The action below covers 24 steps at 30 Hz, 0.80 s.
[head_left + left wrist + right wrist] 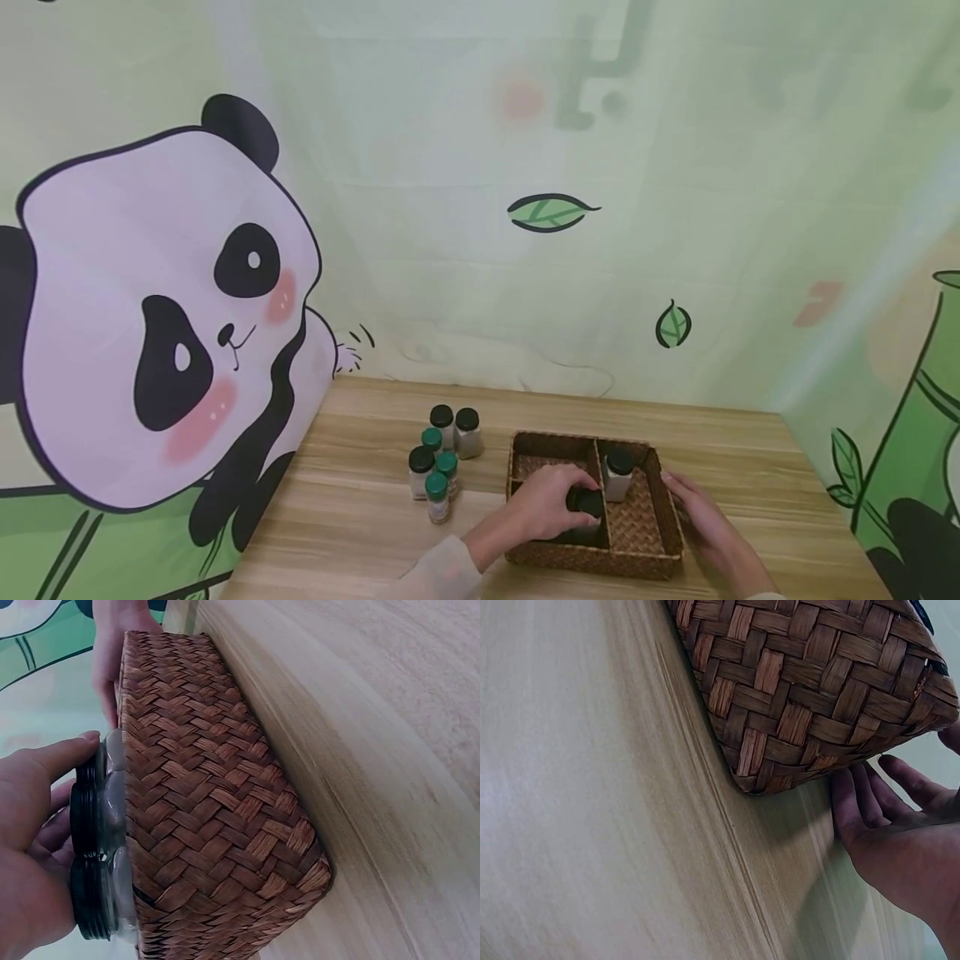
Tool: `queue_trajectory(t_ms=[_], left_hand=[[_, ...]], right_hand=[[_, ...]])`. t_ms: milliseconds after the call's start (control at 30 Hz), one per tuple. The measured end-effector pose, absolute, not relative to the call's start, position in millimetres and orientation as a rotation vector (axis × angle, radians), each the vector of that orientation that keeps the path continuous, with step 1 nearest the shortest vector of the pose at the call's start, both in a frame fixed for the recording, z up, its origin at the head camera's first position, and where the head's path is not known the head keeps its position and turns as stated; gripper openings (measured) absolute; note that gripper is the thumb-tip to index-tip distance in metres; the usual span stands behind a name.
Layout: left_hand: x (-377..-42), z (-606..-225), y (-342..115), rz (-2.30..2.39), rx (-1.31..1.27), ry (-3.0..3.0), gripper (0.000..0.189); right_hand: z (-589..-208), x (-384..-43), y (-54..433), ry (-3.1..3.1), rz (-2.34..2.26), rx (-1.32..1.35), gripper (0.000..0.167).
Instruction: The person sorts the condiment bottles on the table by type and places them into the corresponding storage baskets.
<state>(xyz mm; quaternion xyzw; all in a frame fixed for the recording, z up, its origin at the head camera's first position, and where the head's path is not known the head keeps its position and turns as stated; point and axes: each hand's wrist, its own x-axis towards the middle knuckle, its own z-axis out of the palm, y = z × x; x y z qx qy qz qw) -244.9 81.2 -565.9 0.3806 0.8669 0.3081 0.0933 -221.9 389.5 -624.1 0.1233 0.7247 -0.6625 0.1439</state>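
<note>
A brown woven basket (637,565) with dividers sits on the wooden table. Over its left part, my left hand (551,502) grips a black-lidded jar (588,502) between thumb and fingers. Three black lids (90,896) stick up above the basket's rim in the left wrist view, close to that hand; which of them the fingers hold is partly hidden. Against the basket's outer right wall, my right hand (701,510) rests with its fingers fairly straight. A white jar with a black lid (618,477) stands at the back of the right compartment.
Left of the basket stands a group of small jars, some with black lids (422,458) and some with green lids (437,485). Behind the table (360,517) hangs a pale green cloth (435,250) printed with a panda and leaves.
</note>
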Motion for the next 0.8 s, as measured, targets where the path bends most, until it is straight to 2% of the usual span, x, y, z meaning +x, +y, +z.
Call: queue_trajectory(t_ms=[800], left_hand=[[-246.7, -560.8, 81.2, 0.853, 1.104, 2.541, 0.042]], right_hand=[[-624.1, -221.1, 388.7, 2.097, -1.915, 0.352, 0.084]])
